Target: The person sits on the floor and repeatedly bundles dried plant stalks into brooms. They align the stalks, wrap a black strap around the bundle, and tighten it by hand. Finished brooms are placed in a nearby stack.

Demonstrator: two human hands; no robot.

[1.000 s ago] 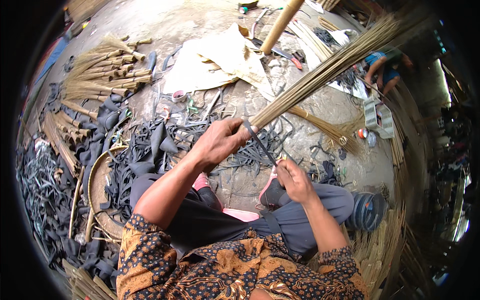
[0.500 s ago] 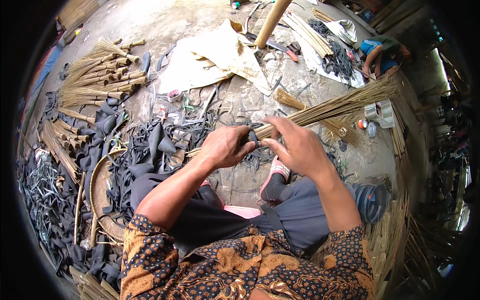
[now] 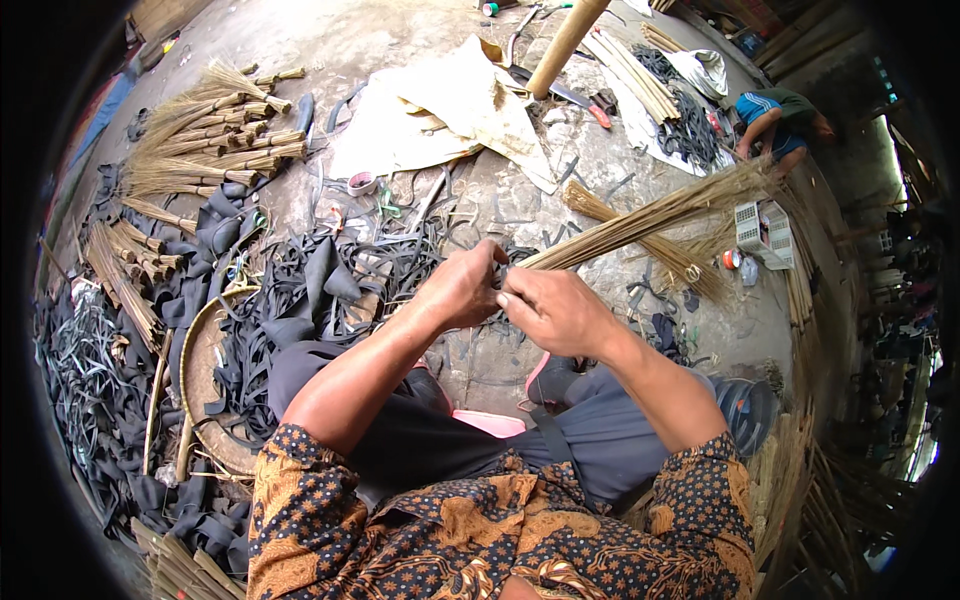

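Grey floor (image 3: 330,35) under stalk bundles (image 3: 215,135), tangled black strips (image 3: 325,275), a pale sheet (image 3: 400,145) and a white crate (image 3: 750,230)

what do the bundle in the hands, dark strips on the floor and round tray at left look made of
Bundle: apparently dry plant stalks, matte; thin, straw-coloured, fanning at the far end.
Dark strips: probably rubber, matte, judging by their limp curls; fabric is possible.
Round tray: perhaps bamboo, dull tan, with a cane-like rim.

The stick bundle (image 3: 655,219) looks rough; left of it, matt rubbery-looking strips (image 3: 270,302); beyond it, a smooth wooden pole (image 3: 566,50).
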